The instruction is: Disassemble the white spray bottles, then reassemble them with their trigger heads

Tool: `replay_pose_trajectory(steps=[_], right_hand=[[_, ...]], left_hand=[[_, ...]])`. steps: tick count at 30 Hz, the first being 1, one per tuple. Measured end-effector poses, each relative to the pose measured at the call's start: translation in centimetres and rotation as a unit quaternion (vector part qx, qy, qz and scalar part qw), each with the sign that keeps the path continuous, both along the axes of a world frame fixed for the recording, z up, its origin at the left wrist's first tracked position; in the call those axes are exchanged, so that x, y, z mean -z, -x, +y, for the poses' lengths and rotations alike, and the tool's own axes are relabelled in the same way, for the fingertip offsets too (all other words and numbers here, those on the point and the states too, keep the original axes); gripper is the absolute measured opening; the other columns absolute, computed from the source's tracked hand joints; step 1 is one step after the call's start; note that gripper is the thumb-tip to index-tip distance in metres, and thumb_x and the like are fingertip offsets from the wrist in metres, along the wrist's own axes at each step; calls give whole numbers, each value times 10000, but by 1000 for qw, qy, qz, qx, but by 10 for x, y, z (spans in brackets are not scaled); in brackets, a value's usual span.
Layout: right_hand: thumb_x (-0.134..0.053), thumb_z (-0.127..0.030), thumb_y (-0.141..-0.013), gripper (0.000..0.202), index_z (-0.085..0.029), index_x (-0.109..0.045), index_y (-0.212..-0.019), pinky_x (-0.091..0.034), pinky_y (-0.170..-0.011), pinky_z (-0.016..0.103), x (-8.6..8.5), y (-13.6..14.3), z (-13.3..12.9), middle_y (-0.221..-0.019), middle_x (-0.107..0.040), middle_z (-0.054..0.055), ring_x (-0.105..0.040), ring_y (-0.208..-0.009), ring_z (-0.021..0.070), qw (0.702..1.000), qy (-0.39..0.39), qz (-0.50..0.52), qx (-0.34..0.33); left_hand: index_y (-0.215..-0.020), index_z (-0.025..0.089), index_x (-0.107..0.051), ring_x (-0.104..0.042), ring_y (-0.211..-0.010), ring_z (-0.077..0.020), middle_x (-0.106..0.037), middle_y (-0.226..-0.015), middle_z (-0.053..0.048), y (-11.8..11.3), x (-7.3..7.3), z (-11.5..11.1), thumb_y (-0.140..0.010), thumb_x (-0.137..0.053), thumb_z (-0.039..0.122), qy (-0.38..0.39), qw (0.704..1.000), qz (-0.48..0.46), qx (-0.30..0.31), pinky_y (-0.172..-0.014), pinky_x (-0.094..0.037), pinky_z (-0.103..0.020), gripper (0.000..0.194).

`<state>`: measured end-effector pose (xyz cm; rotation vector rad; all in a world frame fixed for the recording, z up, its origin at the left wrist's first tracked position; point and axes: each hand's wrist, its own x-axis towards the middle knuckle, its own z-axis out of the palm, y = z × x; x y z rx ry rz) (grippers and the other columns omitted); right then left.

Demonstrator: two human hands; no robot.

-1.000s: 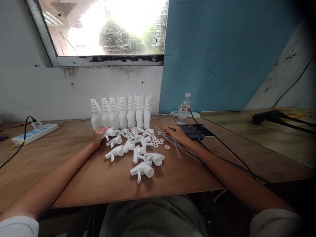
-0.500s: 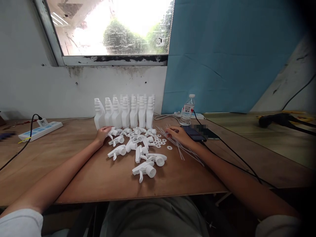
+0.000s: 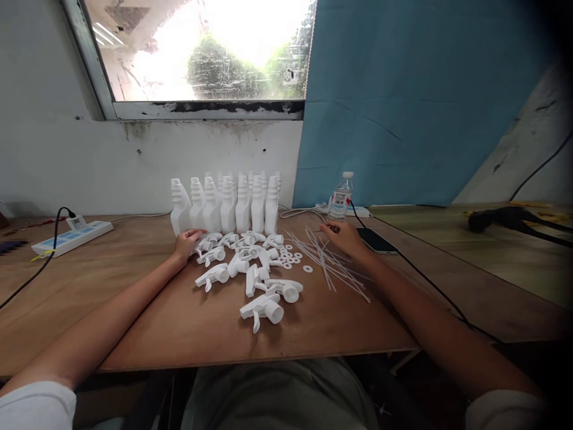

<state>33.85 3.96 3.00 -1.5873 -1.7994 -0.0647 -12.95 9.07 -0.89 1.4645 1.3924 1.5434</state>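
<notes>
My left hand rests at the left edge of a pile of white trigger sprayer heads, its fingers stretched out against the nearest ones. No sprayer head is visibly gripped. To the right, my right hand hovers just beside a loose bundle of thin white dip tubes. Its fingers are loosely bent and apart, and nothing shows between them. Small white ring gaskets lie between the sprayer heads and the tubes. Behind the heads, several white spray bottles stand upright in rows, without tops.
A clear water bottle stands behind my right hand. A dark phone lies to its right, with a black cable running across the table. On the far left is a white power strip. A window and wall rise behind the table.
My right hand has moved right, away from the dip tubes, and now covers the place where a second phone showed. My left hand has stayed nearly still at the sprayer heads.
</notes>
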Motion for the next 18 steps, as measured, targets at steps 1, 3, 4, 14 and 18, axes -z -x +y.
replay_pose_trajectory(steps=[1, 3, 4, 14, 18], right_hand=[[-482, -388, -857, 330, -156, -717, -855, -415, -685, 292, 1, -4, 2, -851, -725, 94, -627, -763, 224, 1000, 14, -22, -2], [-518, -348, -833, 288, -172, -736, -897, -423, -718, 286, 2, -10, 4, -929, -735, 91, -643, -824, 228, 997, 47, -66, -6], [-531, -337, -823, 276, -179, -743, -902, -423, -734, 288, 3, -12, 4, -960, -735, 91, -647, -857, 235, 994, 62, -87, -4], [-500, -306, -843, 286, -175, -737, -752, -363, -700, 318, -6, -22, 1, -826, -729, 115, -645, -847, 277, 967, 160, -185, 76], [-524, -249, -810, 235, -192, -739, -733, -345, -701, 311, -5, -20, -1, -784, -725, 91, -642, -808, 249, 962, 182, -193, 68]], left_hand=[[-811, 139, -752, -636, -761, -225, -725, -842, -88, -1, 0, 0, -600, -632, 462, -7, 1000, 8, -7, -689, -483, -296, 404], [-810, 139, -749, -630, -777, -224, -716, -863, -85, -2, -1, -2, -624, -606, 466, -24, 999, 27, -24, -701, -477, -295, 403], [-807, 141, -747, -627, -789, -224, -710, -870, -83, -3, -1, -2, -638, -593, 463, -34, 998, 37, -32, -711, -475, -295, 395], [-846, 187, -725, -588, -944, -216, -607, -995, -66, -27, -32, -49, -824, -514, 385, -198, 959, 196, -47, -820, -466, -288, 290], [-848, 204, -707, -589, -946, -234, -599, -944, -83, -62, -44, -93, -866, -490, 373, -261, 923, 269, 86, -901, -470, -367, 275]])
